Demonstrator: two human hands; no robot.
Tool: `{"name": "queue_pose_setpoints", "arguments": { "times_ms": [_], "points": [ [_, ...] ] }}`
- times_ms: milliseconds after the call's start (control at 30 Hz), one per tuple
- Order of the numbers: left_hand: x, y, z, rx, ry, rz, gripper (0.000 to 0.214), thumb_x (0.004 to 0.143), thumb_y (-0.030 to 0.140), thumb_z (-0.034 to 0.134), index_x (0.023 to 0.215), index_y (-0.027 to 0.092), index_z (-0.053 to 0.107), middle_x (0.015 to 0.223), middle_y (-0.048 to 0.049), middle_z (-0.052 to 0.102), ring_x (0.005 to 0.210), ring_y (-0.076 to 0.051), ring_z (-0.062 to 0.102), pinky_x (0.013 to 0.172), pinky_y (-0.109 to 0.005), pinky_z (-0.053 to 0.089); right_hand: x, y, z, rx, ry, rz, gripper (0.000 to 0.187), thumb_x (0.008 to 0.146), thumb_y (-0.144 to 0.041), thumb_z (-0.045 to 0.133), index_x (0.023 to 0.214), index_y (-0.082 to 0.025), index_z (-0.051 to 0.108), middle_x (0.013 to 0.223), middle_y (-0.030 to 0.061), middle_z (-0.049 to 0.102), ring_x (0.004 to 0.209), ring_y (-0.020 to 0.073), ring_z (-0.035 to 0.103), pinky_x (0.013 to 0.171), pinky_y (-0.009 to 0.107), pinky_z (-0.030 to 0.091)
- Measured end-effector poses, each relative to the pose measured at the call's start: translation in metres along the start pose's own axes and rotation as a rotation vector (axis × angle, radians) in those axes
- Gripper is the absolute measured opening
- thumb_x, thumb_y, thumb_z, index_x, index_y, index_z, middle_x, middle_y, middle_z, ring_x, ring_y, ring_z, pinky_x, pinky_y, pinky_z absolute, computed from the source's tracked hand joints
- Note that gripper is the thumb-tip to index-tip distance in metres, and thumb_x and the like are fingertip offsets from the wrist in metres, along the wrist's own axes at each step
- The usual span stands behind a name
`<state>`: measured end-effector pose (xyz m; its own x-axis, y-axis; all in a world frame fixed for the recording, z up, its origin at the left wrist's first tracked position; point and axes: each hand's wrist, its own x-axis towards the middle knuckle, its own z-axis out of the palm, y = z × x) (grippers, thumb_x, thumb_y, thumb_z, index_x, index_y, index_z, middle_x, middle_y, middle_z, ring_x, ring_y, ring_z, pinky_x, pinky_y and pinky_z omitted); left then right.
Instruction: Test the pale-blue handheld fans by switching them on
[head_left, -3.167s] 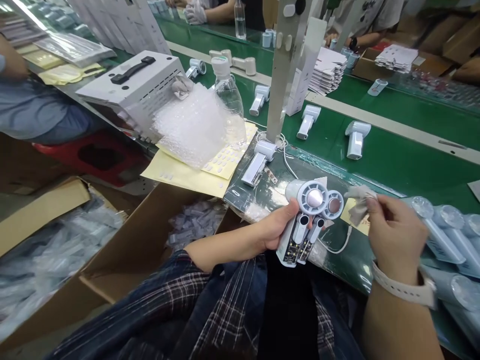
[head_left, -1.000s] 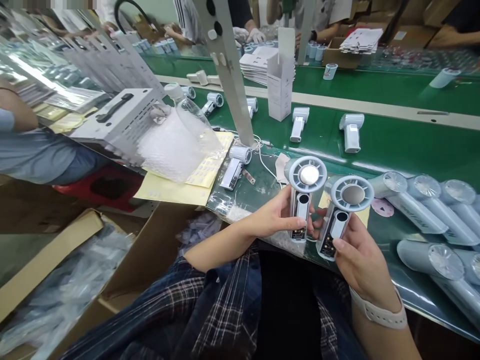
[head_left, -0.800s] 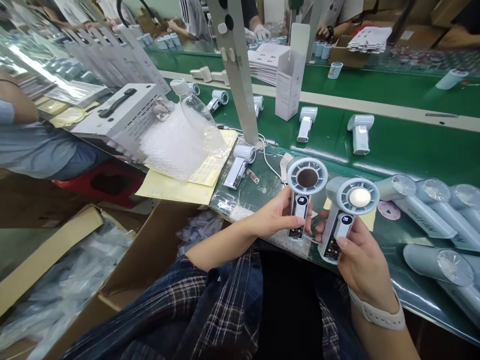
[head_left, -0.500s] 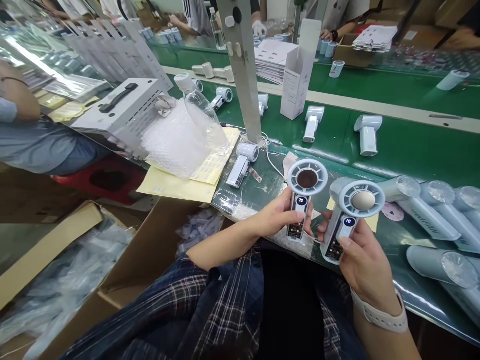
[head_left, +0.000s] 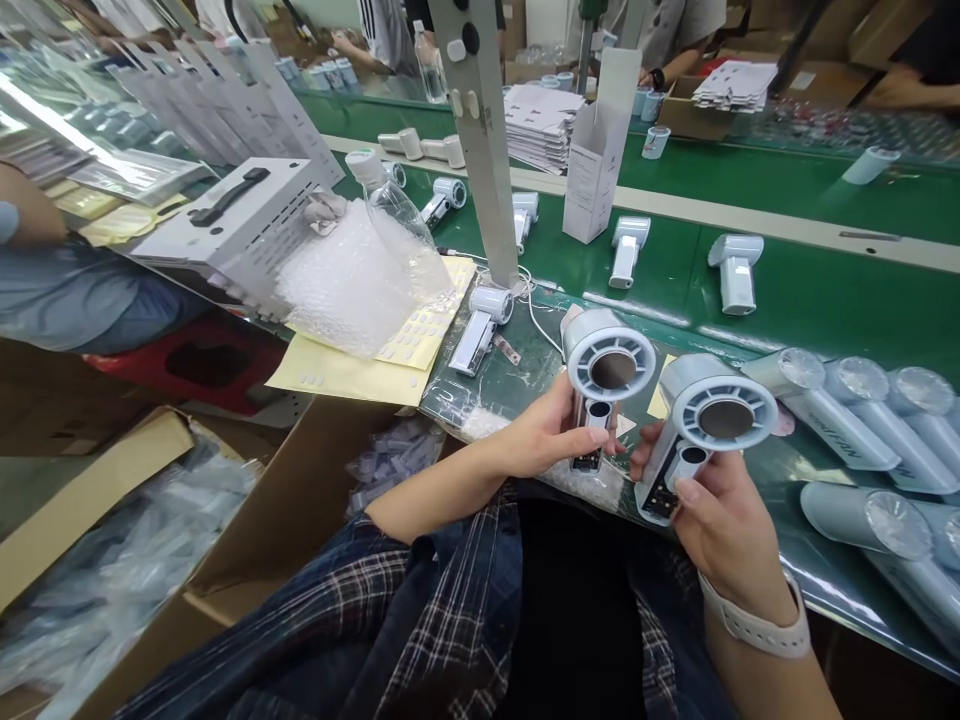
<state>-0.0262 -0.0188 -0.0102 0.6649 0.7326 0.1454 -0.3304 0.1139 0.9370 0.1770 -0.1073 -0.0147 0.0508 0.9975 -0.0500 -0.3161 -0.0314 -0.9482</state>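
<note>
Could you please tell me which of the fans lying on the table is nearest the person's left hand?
The fan at the foot of the grey post, just beyond the left hand; the others lie farther away.

Holds a white round-headed plastic fan (head_left: 607,365) in the left hand (head_left: 541,440) and a second white plastic fan (head_left: 716,410) in the right hand (head_left: 724,528), side by side, above the near edge of the green belt surface (head_left: 825,290). Right of them, on the surface: row of pale-blue plastic cylinders (head_left: 847,440). Left: yellow paper sheets (head_left: 337,375) under clear bubble wrap (head_left: 345,275). Behind: grey metal upright post (head_left: 487,150). Below the edge: brown cardboard box (head_left: 300,490).
</note>
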Motion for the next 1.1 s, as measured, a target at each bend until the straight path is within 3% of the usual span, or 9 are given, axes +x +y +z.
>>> {"name": "queue_pose_setpoints", "arguments": {
  "times_ms": [200, 433, 600, 733, 833, 967, 1100],
  "points": [
    [0.001, -0.005, -0.002, -0.057, 0.042, 0.011, 0.052, 0.087, 0.052, 0.081, 0.112, 0.021, 0.046, 0.096, -0.0017, 0.061, 0.081, -0.018, 0.068, 0.083, -0.039, 0.06, 0.0, 0.002, 0.002, -0.024, -0.012, -0.002, 0.049, 0.086, -0.048, 0.083, 0.129, -0.032, 0.063, 0.118, 0.0077, 0.073, 0.094, 0.0264, 0.072, 0.083, 0.045, 0.064],
    [0.001, -0.002, -0.004, -0.054, 0.065, 0.046, 0.051, 0.085, 0.05, 0.082, 0.111, 0.019, 0.05, 0.094, -0.0012, 0.063, 0.076, -0.016, 0.067, 0.078, -0.037, 0.06, 0.001, -0.001, 0.006, -0.134, 0.003, -0.043, 0.034, 0.094, -0.047, 0.072, 0.123, -0.029, 0.065, 0.113, 0.0086, 0.072, 0.085, 0.0244, 0.066, 0.07, 0.039, 0.057],
    [-0.001, -0.004, -0.002, 0.049, 0.147, -0.033, 0.055, 0.088, 0.052, 0.081, 0.117, 0.021, 0.045, 0.11, -0.0072, 0.07, 0.085, -0.022, 0.076, 0.082, -0.039, 0.06, 0.004, 0.005, -0.001, -0.158, 0.097, -0.067, 0.035, 0.093, -0.04, 0.076, 0.123, -0.029, 0.063, 0.113, 0.0083, 0.073, 0.087, 0.0237, 0.068, 0.071, 0.038, 0.058],
    [0.003, -0.015, 0.0, 0.005, 0.241, -0.143, 0.07, 0.082, 0.059, 0.085, 0.119, 0.022, 0.037, 0.105, -0.0086, 0.075, 0.068, -0.02, 0.075, 0.065, -0.033, 0.058, 0.008, 0.007, -0.001, -0.095, 0.207, -0.054, 0.044, 0.09, -0.045, 0.08, 0.125, -0.03, 0.058, 0.097, 0.0055, 0.076, 0.075, 0.0239, 0.072, 0.06, 0.036, 0.057],
    [0.007, -0.025, 0.001, -0.112, 0.234, -0.141, 0.068, 0.085, 0.071, 0.074, 0.113, 0.023, 0.035, 0.087, -0.0022, 0.074, 0.053, -0.019, 0.069, 0.052, -0.03, 0.053, 0.008, 0.008, 0.0, 0.059, 0.166, 0.055, 0.044, 0.095, -0.064, 0.067, 0.117, -0.026, 0.066, 0.096, 0.0082, 0.078, 0.068, 0.0234, 0.072, 0.057, 0.038, 0.058],
    [0.003, -0.02, 0.005, -0.179, 0.125, -0.133, 0.063, 0.086, 0.07, 0.07, 0.114, 0.024, 0.037, 0.088, -0.0007, 0.073, 0.062, -0.022, 0.073, 0.056, -0.032, 0.057, 0.006, 0.009, 0.002, 0.159, 0.181, 0.185, 0.048, 0.098, -0.067, 0.061, 0.116, -0.026, 0.077, 0.114, 0.0112, 0.082, 0.093, 0.0296, 0.079, 0.078, 0.046, 0.067],
    [-0.009, 0.005, 0.011, -0.043, 0.1, -0.125, 0.057, 0.093, 0.066, 0.069, 0.119, 0.024, 0.039, 0.091, -0.0002, 0.068, 0.073, -0.018, 0.072, 0.064, -0.027, 0.053, -0.001, 0.002, 0.006, 0.149, 0.187, 0.147, 0.041, 0.099, -0.062, 0.064, 0.122, -0.031, 0.077, 0.121, 0.0086, 0.082, 0.109, 0.0325, 0.079, 0.086, 0.05, 0.068]
  ]
}}
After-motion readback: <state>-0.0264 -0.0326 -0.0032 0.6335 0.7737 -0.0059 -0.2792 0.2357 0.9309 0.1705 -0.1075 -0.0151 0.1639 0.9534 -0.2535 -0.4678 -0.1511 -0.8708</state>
